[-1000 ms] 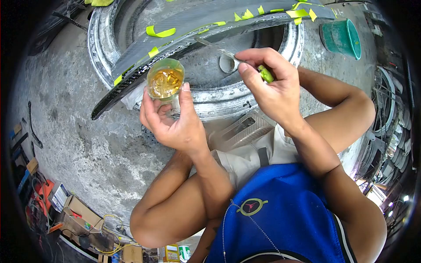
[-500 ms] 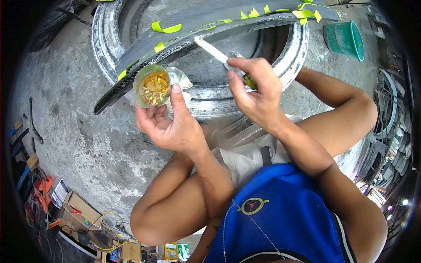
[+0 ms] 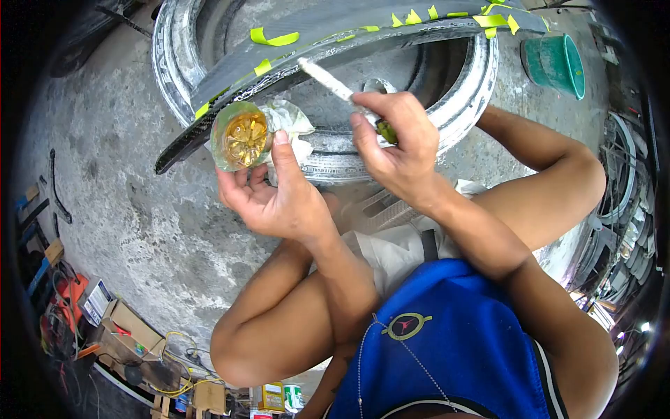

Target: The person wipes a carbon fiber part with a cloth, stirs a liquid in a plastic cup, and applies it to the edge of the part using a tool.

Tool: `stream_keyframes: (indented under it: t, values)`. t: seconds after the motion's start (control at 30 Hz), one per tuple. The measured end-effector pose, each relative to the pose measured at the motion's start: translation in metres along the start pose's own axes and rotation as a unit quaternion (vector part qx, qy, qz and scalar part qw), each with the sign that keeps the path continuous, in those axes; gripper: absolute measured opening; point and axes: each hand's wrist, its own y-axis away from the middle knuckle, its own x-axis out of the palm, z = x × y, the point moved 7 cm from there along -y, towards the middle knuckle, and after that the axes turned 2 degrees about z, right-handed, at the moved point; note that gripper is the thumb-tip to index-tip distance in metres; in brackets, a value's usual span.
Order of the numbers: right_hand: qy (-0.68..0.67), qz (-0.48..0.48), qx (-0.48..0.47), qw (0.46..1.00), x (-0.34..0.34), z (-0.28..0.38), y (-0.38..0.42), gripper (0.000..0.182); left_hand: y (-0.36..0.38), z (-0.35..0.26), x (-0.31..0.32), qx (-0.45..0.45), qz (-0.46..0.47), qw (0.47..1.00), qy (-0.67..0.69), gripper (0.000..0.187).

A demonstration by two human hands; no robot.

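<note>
My left hand [image 3: 276, 199] holds a clear plastic cup [image 3: 222, 140], which looks like a cut bottle base, with amber liquid in it. It is tilted toward me, beside the near end of a long dark panel [image 3: 321, 59] with a woven black edge and bits of yellow-green tape. Closed around a slim white-coated stick [image 3: 324, 78], my right hand [image 3: 401, 136] keeps its tip right at the panel's near edge. Something dark green shows under the right fingers. A crumpled whitish sheet [image 3: 292, 119] lies just behind the left thumb.
The panel rests across a whitened tyre [image 3: 335, 167] on the stained concrete floor [image 3: 139, 230]. At the back right stands a green bucket [image 3: 555, 66]. Boxes [image 3: 129, 325], cables and tools crowd the lower left. Coiled hoses or strips [image 3: 621, 167] line the right side.
My right hand has moved the stick's tip a little left along the panel's edge. The cup stays in my left hand, and the whole view has shifted slightly.
</note>
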Motion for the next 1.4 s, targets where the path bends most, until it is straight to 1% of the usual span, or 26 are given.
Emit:
stream_keyframes:
  t: [0.03,0.1,0.17,0.27,0.3,0.33,0.5,0.57,0.6,0.7,0.77,0.87,0.93,0.97,1.1,1.17,1.23,1.3,1.4]
  values:
    - [0.0,-0.002,0.001,1.0,0.003,0.003,0.0,0.027,0.0,0.0,0.0,0.001,0.0,1.0,0.002,0.068]
    - [-0.041,0.001,-0.001,0.999,0.011,0.008,0.001,0.028,0.0,0.0,0.0,-0.002,-0.001,1.0,0.004,0.068]
    - [-0.041,-0.008,-0.018,0.999,0.014,0.013,0.0,0.029,0.0,0.0,-0.001,-0.005,-0.003,1.0,0.006,0.068]
    - [-0.049,0.009,0.002,0.999,0.016,0.014,0.0,0.03,-0.002,-0.001,0.0,-0.001,0.008,1.0,0.004,0.068]
    - [-0.049,0.008,0.002,0.999,0.014,0.013,-0.001,0.03,-0.002,-0.003,0.0,0.015,0.007,1.0,-0.007,0.066]
    - [-0.035,0.008,-0.001,0.999,0.012,0.012,-0.002,0.03,-0.002,-0.005,0.001,0.031,0.006,0.999,-0.017,0.063]
    - [-0.002,-0.011,-0.028,1.0,-0.008,-0.004,-0.005,0.029,-0.001,-0.003,0.0,0.033,0.008,0.999,-0.035,0.063]
    - [0.031,-0.011,-0.008,0.999,-0.019,-0.013,-0.005,0.027,0.0,-0.003,0.0,0.031,0.008,0.999,-0.042,0.063]
    - [0.04,-0.009,0.019,0.999,-0.024,-0.017,-0.004,0.026,0.0,-0.004,0.001,0.03,0.008,0.999,-0.039,0.062]
    - [0.068,-0.023,0.005,0.997,-0.035,-0.022,-0.005,0.023,0.0,-0.004,0.001,0.03,0.008,0.999,-0.036,0.062]
    - [0.069,-0.026,-0.001,0.997,-0.036,-0.021,-0.005,0.023,0.0,-0.004,0.001,0.032,0.008,0.999,-0.039,0.062]
    - [0.031,-0.006,-0.015,0.999,-0.024,-0.008,-0.007,0.028,0.001,-0.004,0.002,0.036,0.008,0.998,-0.046,0.062]
    - [-0.004,-0.01,-0.011,1.0,-0.015,-0.006,-0.005,0.027,0.001,-0.001,0.0,0.009,-0.001,1.0,-0.028,0.068]
    - [-0.012,-0.01,-0.008,1.0,-0.013,-0.006,-0.004,0.027,0.001,-0.001,0.0,0.01,0.002,1.0,-0.026,0.068]
    - [0.001,-0.009,0.004,1.0,-0.018,-0.015,-0.002,0.027,0.001,-0.002,-0.001,-0.002,-0.005,1.0,-0.025,0.068]
    - [0.039,-0.013,-0.001,0.999,-0.028,-0.023,-0.003,0.027,0.0,-0.001,-0.001,-0.001,-0.001,1.0,-0.023,0.068]
    - [0.052,-0.013,0.006,0.999,-0.036,-0.031,-0.001,0.026,0.0,-0.001,-0.001,0.019,0.004,0.999,-0.041,0.067]
    - [0.07,-0.02,0.039,0.997,-0.044,-0.041,0.0,0.024,0.0,0.0,-0.001,0.016,0.005,0.999,-0.035,0.067]
    - [0.079,-0.032,0.03,0.996,-0.045,-0.043,0.0,0.024,0.0,-0.001,0.001,0.009,0.006,1.0,-0.02,0.066]
